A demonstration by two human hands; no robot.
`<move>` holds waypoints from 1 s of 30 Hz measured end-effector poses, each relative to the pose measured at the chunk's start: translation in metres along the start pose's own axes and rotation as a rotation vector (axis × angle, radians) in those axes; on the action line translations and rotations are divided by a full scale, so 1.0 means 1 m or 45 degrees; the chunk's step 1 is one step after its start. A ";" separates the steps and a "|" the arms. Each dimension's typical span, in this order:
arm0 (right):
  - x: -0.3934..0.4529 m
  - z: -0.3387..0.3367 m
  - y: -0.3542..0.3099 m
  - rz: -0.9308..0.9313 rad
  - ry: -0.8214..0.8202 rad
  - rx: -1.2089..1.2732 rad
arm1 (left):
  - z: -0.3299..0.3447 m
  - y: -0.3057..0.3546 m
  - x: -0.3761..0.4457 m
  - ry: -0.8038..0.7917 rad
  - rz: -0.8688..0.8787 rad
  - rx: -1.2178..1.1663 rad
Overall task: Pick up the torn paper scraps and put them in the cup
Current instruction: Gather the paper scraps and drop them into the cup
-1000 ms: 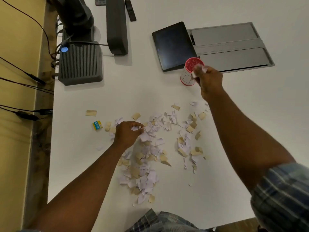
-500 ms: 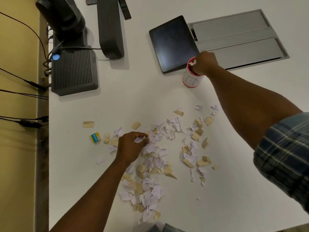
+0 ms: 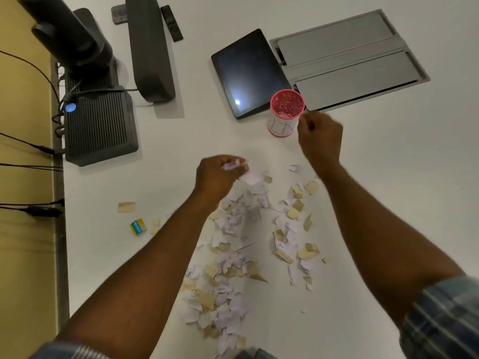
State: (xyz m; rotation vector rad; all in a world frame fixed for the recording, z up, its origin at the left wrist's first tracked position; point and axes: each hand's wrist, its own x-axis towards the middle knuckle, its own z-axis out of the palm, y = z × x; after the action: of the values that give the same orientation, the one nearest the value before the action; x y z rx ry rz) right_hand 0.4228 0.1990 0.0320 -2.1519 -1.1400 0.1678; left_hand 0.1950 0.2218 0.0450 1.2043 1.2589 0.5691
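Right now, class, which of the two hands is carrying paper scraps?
The left hand: white scraps show in its fingers. The right hand, beside the cup, shows no paper.

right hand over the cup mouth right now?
No. The right hand sits beside the red-rimmed white paper cup, at its lower right, and the cup's mouth is fully uncovered.
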 end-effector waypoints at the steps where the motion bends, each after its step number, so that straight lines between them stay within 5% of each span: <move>1: -0.018 0.002 0.009 0.063 -0.007 0.042 | 0.009 0.012 0.011 -0.002 0.016 -0.011; 5: -0.082 0.012 0.034 0.123 -0.119 0.085 | 0.044 0.056 0.057 0.061 0.164 0.037; 11: -0.126 0.014 0.051 0.099 -0.182 0.037 | 0.093 0.092 0.112 0.262 0.750 0.630; 17: -0.140 0.011 0.055 0.083 -0.124 0.058 | 0.126 0.074 0.144 0.063 0.999 1.360; 30: -0.126 0.015 0.067 0.097 -0.300 0.032 | 0.130 0.107 0.165 -0.315 0.532 1.568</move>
State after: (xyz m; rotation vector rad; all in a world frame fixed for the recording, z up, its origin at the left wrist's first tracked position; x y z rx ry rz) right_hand 0.3861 0.0839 -0.0455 -2.1970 -1.1787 0.4780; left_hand 0.3896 0.3530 0.0565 2.5010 1.1190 -0.1653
